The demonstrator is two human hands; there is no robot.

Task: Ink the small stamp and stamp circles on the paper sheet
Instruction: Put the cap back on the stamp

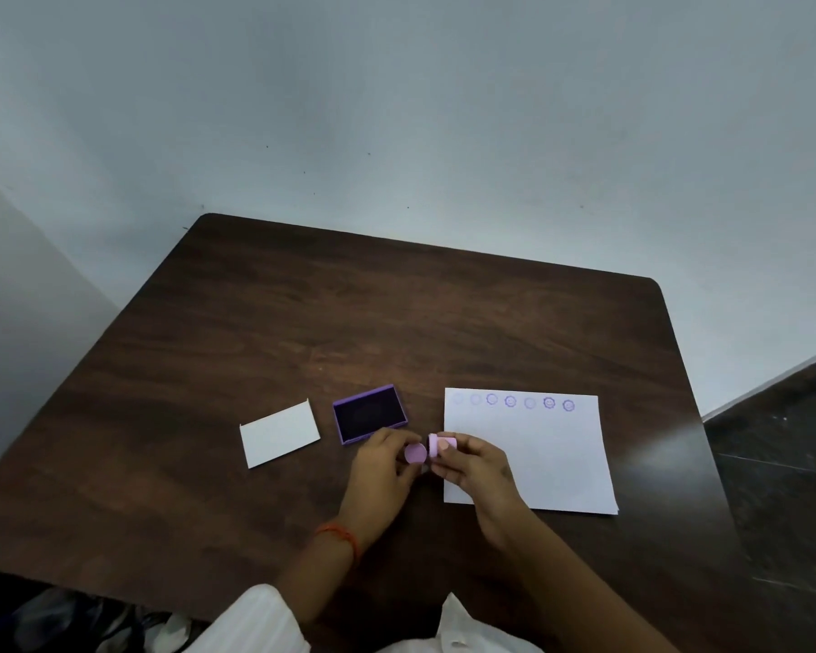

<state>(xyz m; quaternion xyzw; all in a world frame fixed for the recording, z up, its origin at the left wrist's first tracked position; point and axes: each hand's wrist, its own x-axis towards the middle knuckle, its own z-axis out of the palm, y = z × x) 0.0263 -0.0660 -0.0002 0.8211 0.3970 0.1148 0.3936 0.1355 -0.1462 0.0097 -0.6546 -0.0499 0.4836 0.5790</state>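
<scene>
Both hands meet just in front of the open ink pad point(370, 413), each pinching one small pink piece. The left hand point(381, 468) reaches in from the near edge with its wrist bent slightly inward, fingers curled around a round pink cap point(415, 453) whose flat face turns toward the camera. An orange thread band point(340, 537) circles that wrist. The right hand point(472, 466) comes in from the near right, forearm slanting across the table point(396, 313), fingertips gripping the small stamp point(444, 443), which lies tilted sideways above the table, just right of the cap and a little apart from it.

One ink pad sits open, its dark surface showing inside a purple frame. One paper sheet point(538, 459) lies right of the pad, under the right hand's outer edge, with seven round stamped marks point(510, 401) in a row along its far edge; the leftmost ones are faint. One smaller white card point(280, 433) lies left of the pad, apart from it.
</scene>
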